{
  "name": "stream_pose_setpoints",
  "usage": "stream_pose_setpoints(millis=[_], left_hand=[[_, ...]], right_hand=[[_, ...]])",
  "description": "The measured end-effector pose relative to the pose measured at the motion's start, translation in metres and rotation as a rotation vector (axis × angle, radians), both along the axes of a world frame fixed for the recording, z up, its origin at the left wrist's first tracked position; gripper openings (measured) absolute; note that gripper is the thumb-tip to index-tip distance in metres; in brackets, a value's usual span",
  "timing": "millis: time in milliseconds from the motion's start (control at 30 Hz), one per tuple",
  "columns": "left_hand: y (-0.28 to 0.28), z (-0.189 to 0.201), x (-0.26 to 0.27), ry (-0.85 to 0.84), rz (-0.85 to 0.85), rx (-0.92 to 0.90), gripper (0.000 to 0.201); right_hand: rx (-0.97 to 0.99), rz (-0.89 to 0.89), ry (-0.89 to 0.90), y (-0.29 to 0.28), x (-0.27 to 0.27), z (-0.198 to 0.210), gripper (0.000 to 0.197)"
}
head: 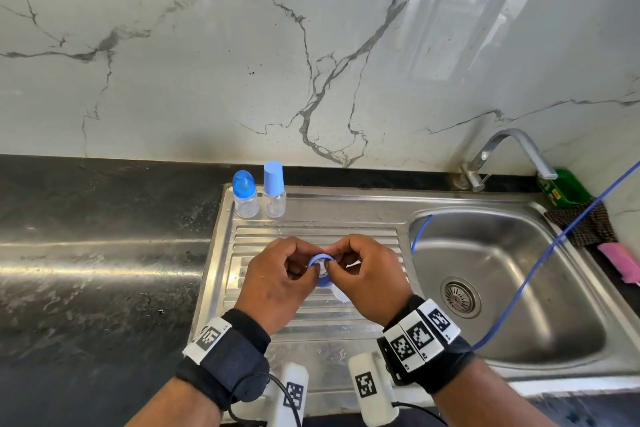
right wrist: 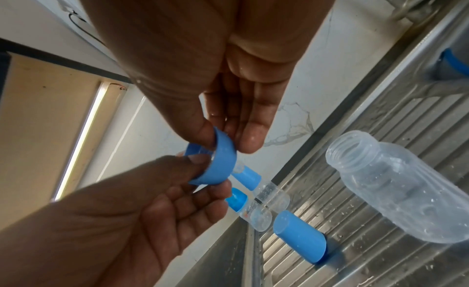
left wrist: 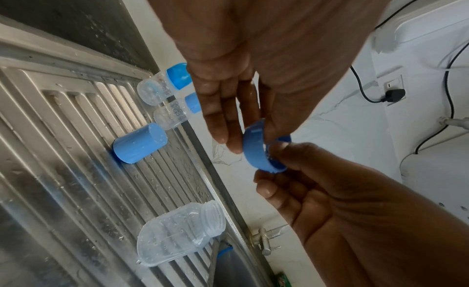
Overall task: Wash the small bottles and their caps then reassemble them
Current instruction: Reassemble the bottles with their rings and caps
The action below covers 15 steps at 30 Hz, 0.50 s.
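Both hands meet over the ribbed drainboard [head: 311, 229] of the steel sink, sharing one blue collar ring [head: 320, 259]: the left hand [head: 277, 276] pinches its rim, and the right hand [head: 367, 274] presses a thumb into its opening with the fingertips curled against the outside, so each grip is closed on that ring. A clear teat seems to sit inside it, though this is hard to make out. Below, the open bottle [left wrist: 177, 231] and a loose blue cap [left wrist: 139, 142] lie wet on the ridges, while two capped bottles [head: 259, 198] stand upright at the back edge. Everything is beaded with water, so the ring could well slip from the pinch and roll toward the basin [head: 502, 270]. A lowered wrist might also nudge the lying bottle off its ridge.
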<state>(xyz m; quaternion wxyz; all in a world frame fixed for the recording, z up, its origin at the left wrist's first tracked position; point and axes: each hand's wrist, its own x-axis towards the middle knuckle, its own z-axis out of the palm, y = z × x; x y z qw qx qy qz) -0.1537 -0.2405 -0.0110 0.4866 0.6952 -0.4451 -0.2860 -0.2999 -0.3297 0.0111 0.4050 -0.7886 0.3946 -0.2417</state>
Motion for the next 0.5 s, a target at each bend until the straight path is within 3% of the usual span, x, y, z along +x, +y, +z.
stream_pose_setpoints(millis=[267, 433, 500], left_hand=[[-0.003, 0.007, -0.004, -0.039, 0.060, -0.045, 0.013], [-0.008, 0.011, -0.005, -0.067, 0.123, -0.113, 0.015], [-0.008, 0.012, -0.007, -0.067, 0.085, -0.121, 0.019]], right_hand=[[0.064, -0.031, -0.028, 0.000, 0.003, -0.003, 0.009], [0.347, -0.036, -0.153, 0.003, 0.005, -0.002, 0.014], [0.349, -0.066, -0.164, -0.001, 0.004, -0.002, 0.015]])
